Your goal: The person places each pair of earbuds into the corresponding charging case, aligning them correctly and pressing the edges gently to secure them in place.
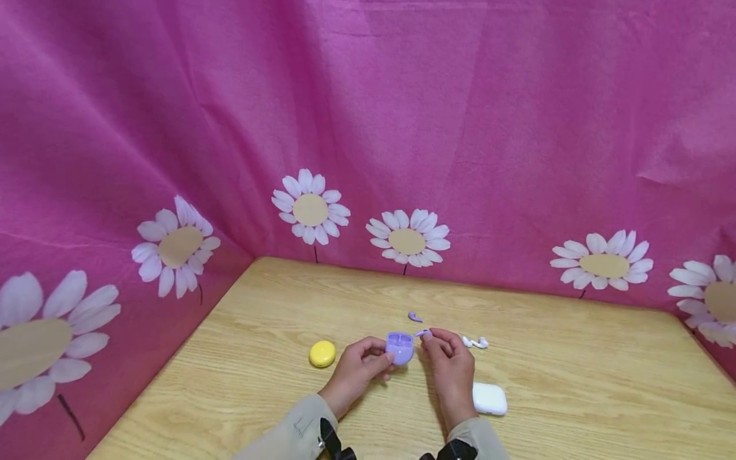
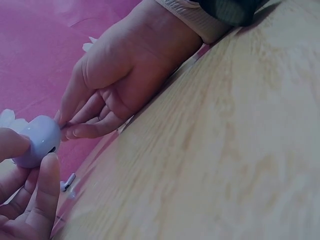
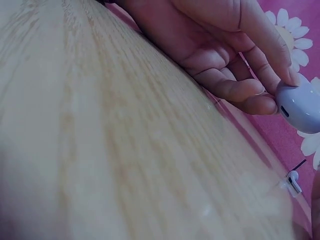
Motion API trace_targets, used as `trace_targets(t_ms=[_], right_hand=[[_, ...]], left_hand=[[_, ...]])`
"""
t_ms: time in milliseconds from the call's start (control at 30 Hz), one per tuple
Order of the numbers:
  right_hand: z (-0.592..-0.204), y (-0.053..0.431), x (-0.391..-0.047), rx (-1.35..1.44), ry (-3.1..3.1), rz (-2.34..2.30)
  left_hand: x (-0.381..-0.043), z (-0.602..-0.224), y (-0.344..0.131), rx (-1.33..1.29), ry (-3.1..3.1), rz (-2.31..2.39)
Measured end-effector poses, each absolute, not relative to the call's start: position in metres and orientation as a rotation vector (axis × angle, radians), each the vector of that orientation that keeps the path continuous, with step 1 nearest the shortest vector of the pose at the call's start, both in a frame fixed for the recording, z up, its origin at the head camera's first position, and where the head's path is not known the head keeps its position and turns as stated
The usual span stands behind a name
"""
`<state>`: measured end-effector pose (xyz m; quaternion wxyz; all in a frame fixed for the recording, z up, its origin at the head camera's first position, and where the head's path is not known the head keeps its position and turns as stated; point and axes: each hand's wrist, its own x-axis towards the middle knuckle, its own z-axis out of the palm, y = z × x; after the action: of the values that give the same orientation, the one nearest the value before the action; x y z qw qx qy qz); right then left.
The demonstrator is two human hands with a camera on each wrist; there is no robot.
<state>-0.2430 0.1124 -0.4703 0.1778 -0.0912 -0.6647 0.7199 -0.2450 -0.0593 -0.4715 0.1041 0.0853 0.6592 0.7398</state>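
Note:
A rounded purple earbud case [image 1: 400, 349] with its lid up is held by my left hand [image 1: 358, 372], thumb on its front and fingers behind. Two slots show inside its top. Just right of the case, my right hand [image 1: 451, 365] pinches a purple earbud [image 1: 423, 333] between thumb and fingertips, its stem pointing toward the case. A second purple earbud [image 1: 414, 317] lies on the table beyond both hands. In the left wrist view, the case [image 2: 41, 140] shows its smooth outside; my right fingertips come close to it there and hide the pinched earbud.
On the wooden table [image 1: 276, 306], a yellow round case [image 1: 322, 353] sits left of my left hand. White earbuds [image 1: 478, 343] lie right of my right hand, with a white case [image 1: 489, 398] nearer me. A pink flowered cloth [image 1: 489, 128] hangs behind the table.

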Motion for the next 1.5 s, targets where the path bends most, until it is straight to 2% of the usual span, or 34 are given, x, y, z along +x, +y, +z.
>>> trace_targets(t_ms=[633, 967, 1500], right_hand=[[-0.4667, 0.109, -0.2416, -0.153, -1.65, 2.317], [-0.4681, 0.1095, -0.242, -0.204, -1.873, 2.242], [-0.4703, 0.1072, -0.2413, -0.115, -1.959, 2.126]], left_hand=[[-0.2448, -0.473, -0.0591, 0.234, 1.948, 2.184], [-0.2443, -0.4725, -0.0589, 0.254, 1.956, 2.204], [-0.2453, -0.4738, -0.059, 0.243, 1.978, 2.188]])
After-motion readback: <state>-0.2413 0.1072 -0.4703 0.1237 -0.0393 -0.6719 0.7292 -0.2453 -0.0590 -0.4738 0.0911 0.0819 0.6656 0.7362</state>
